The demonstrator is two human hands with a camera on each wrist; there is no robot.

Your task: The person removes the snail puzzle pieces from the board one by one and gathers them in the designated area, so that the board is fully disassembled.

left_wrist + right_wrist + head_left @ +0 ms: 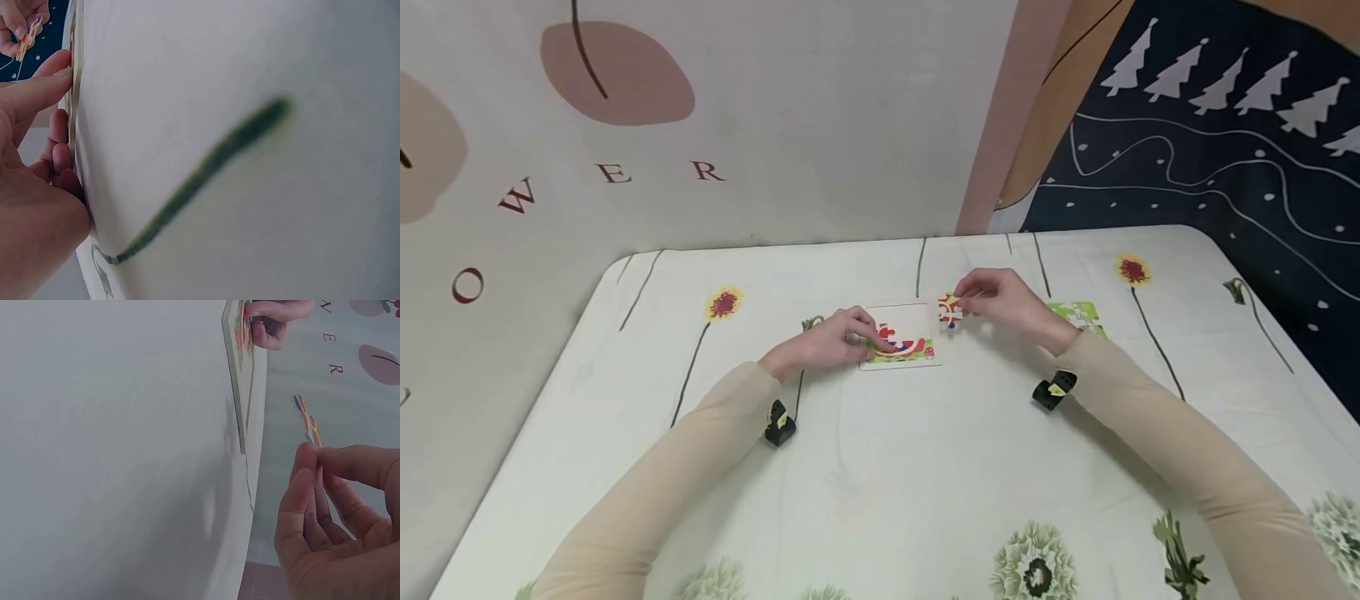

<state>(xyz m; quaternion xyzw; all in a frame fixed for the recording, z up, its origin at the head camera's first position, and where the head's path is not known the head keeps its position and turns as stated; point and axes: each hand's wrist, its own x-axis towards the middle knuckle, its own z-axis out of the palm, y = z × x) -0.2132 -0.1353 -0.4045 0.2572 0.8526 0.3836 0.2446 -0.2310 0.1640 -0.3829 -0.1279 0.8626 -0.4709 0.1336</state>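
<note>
A shallow puzzle board (910,316) lies on the table, its lower part filled with joined jigsaw pieces (910,351) in red, white and green. My left hand (831,340) rests at the board's left side and presses on these pieces with extended fingers. To the right of the board, my right hand (1007,300) pinches red and yellow jigsaw pieces (950,311) between thumb and fingertips. In the right wrist view the pinched pieces (304,419) are raised off the table and look like two edges side by side; whether they are joined, I cannot tell.
A green jigsaw section (1078,314) lies on the table right of the board, partly behind the right forearm. The flower-print cloth (880,483) covers the table. Behind it hang a pale printed curtain (820,125) and a dark one with white trees (1187,158).
</note>
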